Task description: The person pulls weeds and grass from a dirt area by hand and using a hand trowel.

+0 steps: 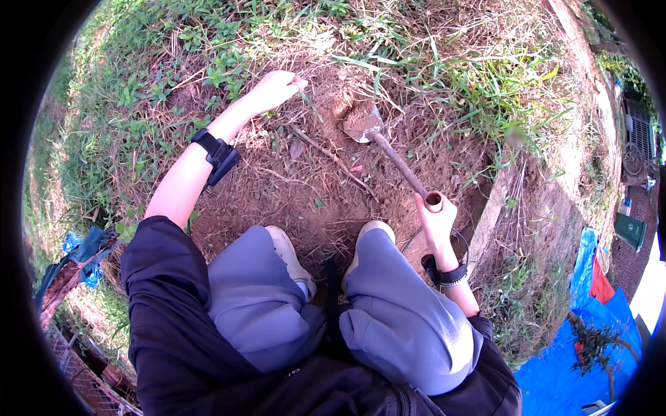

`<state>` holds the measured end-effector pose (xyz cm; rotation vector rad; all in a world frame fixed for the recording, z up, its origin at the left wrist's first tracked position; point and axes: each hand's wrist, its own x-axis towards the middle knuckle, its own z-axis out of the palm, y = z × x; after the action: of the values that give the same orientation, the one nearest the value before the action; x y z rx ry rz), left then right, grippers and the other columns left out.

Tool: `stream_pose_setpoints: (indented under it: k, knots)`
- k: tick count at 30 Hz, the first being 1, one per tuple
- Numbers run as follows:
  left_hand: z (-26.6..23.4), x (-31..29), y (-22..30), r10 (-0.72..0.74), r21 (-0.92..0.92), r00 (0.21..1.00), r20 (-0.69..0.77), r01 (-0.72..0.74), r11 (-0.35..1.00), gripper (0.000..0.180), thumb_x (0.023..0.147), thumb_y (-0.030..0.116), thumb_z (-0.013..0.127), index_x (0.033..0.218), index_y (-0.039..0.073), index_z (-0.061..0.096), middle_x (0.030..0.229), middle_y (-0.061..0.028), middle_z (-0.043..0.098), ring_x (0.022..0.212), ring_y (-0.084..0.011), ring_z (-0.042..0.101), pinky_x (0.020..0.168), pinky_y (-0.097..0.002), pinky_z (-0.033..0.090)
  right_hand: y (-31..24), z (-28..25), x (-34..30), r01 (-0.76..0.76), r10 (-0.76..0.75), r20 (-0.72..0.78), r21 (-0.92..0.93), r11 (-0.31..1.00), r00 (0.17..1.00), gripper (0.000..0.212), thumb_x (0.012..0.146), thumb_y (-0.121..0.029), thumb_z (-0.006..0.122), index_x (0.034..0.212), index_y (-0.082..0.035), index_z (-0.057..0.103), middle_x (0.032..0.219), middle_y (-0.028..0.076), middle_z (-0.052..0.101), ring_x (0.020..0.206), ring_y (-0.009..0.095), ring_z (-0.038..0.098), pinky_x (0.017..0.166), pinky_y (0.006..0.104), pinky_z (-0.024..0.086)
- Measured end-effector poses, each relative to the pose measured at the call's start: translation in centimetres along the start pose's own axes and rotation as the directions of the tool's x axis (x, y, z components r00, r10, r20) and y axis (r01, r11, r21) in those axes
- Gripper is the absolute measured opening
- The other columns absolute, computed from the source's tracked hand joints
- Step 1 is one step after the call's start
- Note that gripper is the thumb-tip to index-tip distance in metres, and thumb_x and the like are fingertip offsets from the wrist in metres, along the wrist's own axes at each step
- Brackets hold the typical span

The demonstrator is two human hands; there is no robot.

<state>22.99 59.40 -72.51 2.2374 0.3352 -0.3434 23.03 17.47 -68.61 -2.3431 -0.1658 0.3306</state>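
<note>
My right hand [437, 220] is wrapped round the handle of a small trowel [399, 163], whose hollow handle end pokes up between thumb and fingers. Its metal blade points away from me and lies in loose brown soil [361, 121], partly covered by it. To the left of the blade, my left hand [276, 90] is closed in a pinch just above the ground. A thin green strand shows beside its fingertips; whether it is held I cannot tell. Between my hands and my shoes lies a dry stick [336, 161] on the bare soil.
Grass and leafy weeds [496, 93] grow beyond and around the dug patch. My light shoes [283, 253] and bent knees are close in front. A blue tarp [576, 353] spreads at lower right, near a green bin [630, 231]. Dark devices are strapped on both wrists.
</note>
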Motion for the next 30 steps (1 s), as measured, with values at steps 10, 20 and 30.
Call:
stream_pose_setpoints:
  k: [10, 20, 30]
  knots:
    - [-0.1, 0.1, -0.3, -0.021, -0.073, 1.0, -0.003, 0.021, 0.997, 0.044, 0.088, 0.042, 0.054, 0.077, 0.0, 0.059, 0.062, -0.0038, 0.049, 0.06, -0.013, 0.043, 0.058, -0.0312, 0.039, -2.6, -1.1, 2.4, 0.036, -0.035, 0.019, -0.058, 0.998, 0.999, 0.022, 0.072, -0.019, 0.072, 0.068, -0.001, 0.06, 0.054, 0.004, 0.055, 0.053, 0.007, 0.05, 0.052, 0.0249, 0.043]
    - [0.3, 0.9, -0.7, 0.057, -0.162, 0.995, -0.082, -0.069, 0.984, 0.047, 0.088, 0.044, 0.053, 0.067, 0.002, 0.055, 0.056, 0.0006, 0.045, 0.056, -0.0101, 0.041, 0.054, -0.029, 0.037, -2.4, 0.0, 2.4, 0.098, -0.093, 0.051, -0.092, 0.991, 0.994, 0.026, 0.071, -0.021, 0.073, 0.066, -0.002, 0.057, 0.052, 0.005, 0.052, 0.05, 0.009, 0.048, 0.051, 0.0259, 0.043]
    - [-0.1, 0.4, 0.3, 0.055, -0.164, 0.997, -0.062, -0.064, 0.984, 0.047, 0.088, 0.044, 0.055, 0.064, 0.004, 0.054, 0.055, 0.0028, 0.042, 0.054, -0.0077, 0.038, 0.052, -0.0267, 0.034, -3.7, 1.7, 3.9, 0.074, -0.068, 0.052, -0.117, 0.99, 0.996, 0.028, 0.071, -0.027, 0.072, 0.069, -0.002, 0.06, 0.055, 0.008, 0.056, 0.051, 0.012, 0.054, 0.052, 0.028, 0.044]
